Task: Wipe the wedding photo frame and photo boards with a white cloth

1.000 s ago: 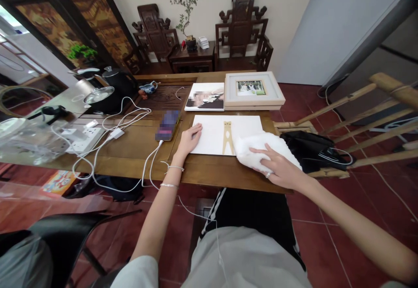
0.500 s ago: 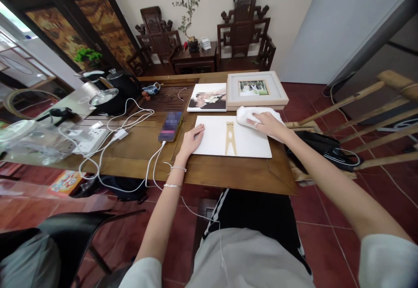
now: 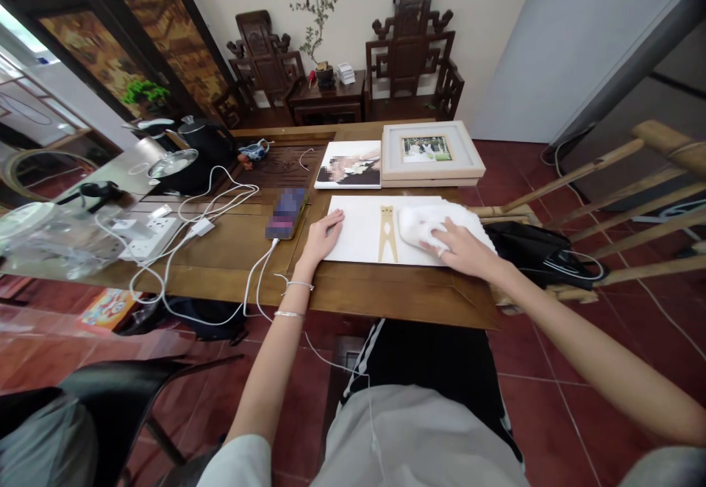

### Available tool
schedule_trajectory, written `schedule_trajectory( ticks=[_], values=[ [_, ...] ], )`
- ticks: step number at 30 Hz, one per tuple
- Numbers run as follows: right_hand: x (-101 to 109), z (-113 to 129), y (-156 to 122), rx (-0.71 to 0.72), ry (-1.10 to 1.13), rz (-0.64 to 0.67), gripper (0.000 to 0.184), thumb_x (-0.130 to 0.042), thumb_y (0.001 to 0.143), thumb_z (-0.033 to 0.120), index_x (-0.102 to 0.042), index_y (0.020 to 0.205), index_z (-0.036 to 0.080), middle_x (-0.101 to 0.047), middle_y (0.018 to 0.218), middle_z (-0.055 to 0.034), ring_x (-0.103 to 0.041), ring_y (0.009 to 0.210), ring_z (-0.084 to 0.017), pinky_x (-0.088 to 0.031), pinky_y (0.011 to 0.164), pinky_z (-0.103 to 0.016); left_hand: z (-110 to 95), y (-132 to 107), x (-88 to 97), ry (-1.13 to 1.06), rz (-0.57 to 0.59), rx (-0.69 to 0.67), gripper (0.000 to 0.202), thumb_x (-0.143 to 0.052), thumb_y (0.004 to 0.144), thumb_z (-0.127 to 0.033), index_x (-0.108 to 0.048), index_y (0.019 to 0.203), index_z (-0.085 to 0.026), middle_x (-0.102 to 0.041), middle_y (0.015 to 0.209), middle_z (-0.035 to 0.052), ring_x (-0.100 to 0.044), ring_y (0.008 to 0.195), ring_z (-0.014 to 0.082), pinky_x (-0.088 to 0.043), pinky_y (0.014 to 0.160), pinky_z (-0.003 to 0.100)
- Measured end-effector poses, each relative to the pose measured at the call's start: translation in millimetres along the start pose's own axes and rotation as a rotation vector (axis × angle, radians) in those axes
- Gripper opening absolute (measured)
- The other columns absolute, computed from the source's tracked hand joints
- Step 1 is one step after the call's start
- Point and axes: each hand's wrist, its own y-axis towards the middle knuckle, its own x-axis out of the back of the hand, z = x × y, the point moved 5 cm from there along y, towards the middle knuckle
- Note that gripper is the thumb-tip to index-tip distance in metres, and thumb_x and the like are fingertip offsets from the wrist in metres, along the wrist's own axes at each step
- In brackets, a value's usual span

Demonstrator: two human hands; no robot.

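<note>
A flat white board (image 3: pixel 358 240) lies on the wooden table, with a tan cat-shaped figure (image 3: pixel 387 233) at its middle. My left hand (image 3: pixel 325 233) rests flat on the board's left edge, fingers stretched out. On the board's right part, my right hand (image 3: pixel 457 246) presses a bunched white cloth (image 3: pixel 422 222), its fingers curled into the fabric. The cloth covers the board's right end and hangs past its right edge.
Behind the board are a white picture frame (image 3: pixel 390 160) and a photo panel (image 3: pixel 347 165). Left of it lies a phone (image 3: pixel 285 215) on a charging cable. A power strip (image 3: pixel 148 240), kettle (image 3: pixel 207 141) and tangled white cables stand farther left. A bamboo chair (image 3: pixel 557 218) is at the right.
My right hand has drawn the cloth toward me and slightly right, from the board's far right corner to its near right part. My left hand stays in place.
</note>
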Motion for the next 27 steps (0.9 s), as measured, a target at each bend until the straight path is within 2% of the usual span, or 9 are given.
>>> schedule_trajectory(
  ticks=[5,7,9,12,14,18,21,24,27],
  values=[
    [-8,34,-58,0.140,0.079,-0.038,0.019,-0.047,0.085,0.016,-0.065,0.086,0.023,-0.061,0.135,-0.0138,-0.055,0.126,-0.032,-0.029,0.116,-0.060,0,0,0.2,-0.009,0.001,0.000,0.029,-0.056,0.091,-0.026,-0.075,0.110,-0.018,-0.069,0.126,0.0078,-0.061,0.126,0.0257,-0.043,0.115,0.045],
    [-9,40,-66,0.184,0.093,-0.044,0.018,-0.049,0.082,0.014,-0.065,0.085,0.022,-0.062,0.134,-0.0146,-0.055,0.127,-0.032,-0.028,0.117,-0.062,0,0,0.2,0.004,0.002,-0.001,0.028,-0.055,0.091,-0.025,-0.075,0.110,-0.018,-0.069,0.126,0.0076,-0.061,0.126,0.0250,-0.043,0.114,0.044],
    [-6,40,-63,0.188,0.092,-0.048,0.018,-0.048,0.084,0.015,-0.066,0.085,0.021,-0.066,0.125,-0.0148,-0.059,0.120,-0.034,-0.032,0.114,-0.062,-1,0,0.4,0.018,0.002,-0.003,0.028,-0.055,0.091,-0.024,-0.075,0.110,-0.018,-0.069,0.126,0.0077,-0.061,0.126,0.0245,-0.043,0.114,0.044],
    [1,29,-41,0.117,0.060,-0.042,0.023,-0.044,0.093,0.024,-0.066,0.085,0.022,-0.072,0.098,-0.0120,-0.066,0.102,-0.033,-0.041,0.105,-0.057,-1,0,0.3,0.022,0.001,-0.011,0.027,-0.055,0.092,-0.023,-0.074,0.110,-0.017,-0.069,0.127,0.0084,-0.061,0.126,0.0244,-0.044,0.114,0.044],
    [5,15,-20,0.049,0.025,-0.039,0.027,-0.042,0.095,0.030,-0.066,0.086,0.022,-0.070,0.089,-0.0114,-0.066,0.097,-0.034,-0.046,0.097,-0.052,-1,0,0.3,0.020,-0.001,-0.018,0.028,-0.055,0.092,-0.023,-0.074,0.111,-0.017,-0.069,0.126,0.0090,-0.061,0.126,0.0245,-0.044,0.114,0.043],
    [6,-24,27,-0.070,0.003,-0.039,0.036,-0.040,0.097,0.042,-0.065,0.089,0.019,-0.069,0.085,-0.0137,-0.062,0.093,-0.036,-0.048,0.086,-0.046,0,0,0.0,0.009,-0.002,-0.017,0.028,-0.055,0.091,-0.023,-0.074,0.111,-0.016,-0.069,0.126,0.0098,-0.061,0.125,0.0250,-0.044,0.113,0.044],
    [5,-51,58,-0.101,0.065,-0.059,0.038,-0.040,0.097,0.046,-0.066,0.090,0.019,-0.070,0.085,-0.0137,-0.062,0.089,-0.034,-0.047,0.082,-0.042,1,0,0.0,0.002,0.000,-0.010,0.028,-0.055,0.091,-0.023,-0.074,0.111,-0.016,-0.069,0.127,0.0094,-0.061,0.126,0.0251,-0.044,0.114,0.044],
    [7,-68,76,-0.112,0.115,-0.089,0.038,-0.042,0.097,0.047,-0.066,0.089,0.019,-0.071,0.086,-0.0127,-0.063,0.084,-0.031,-0.046,0.078,-0.038,2,0,0.0,-0.002,-0.001,-0.008,0.027,-0.055,0.091,-0.023,-0.074,0.110,-0.017,-0.069,0.127,0.0087,-0.061,0.126,0.0249,-0.044,0.114,0.045],
    [8,-74,84,-0.124,0.120,-0.116,0.038,-0.042,0.097,0.048,-0.066,0.085,0.020,-0.071,0.083,-0.0122,-0.063,0.081,-0.030,-0.045,0.076,-0.037,4,0,-0.4,-0.006,-0.003,-0.007,0.027,-0.056,0.091,-0.023,-0.074,0.110,-0.017,-0.069,0.127,0.0091,-0.061,0.126,0.0250,-0.044,0.114,0.045]
  ],
)
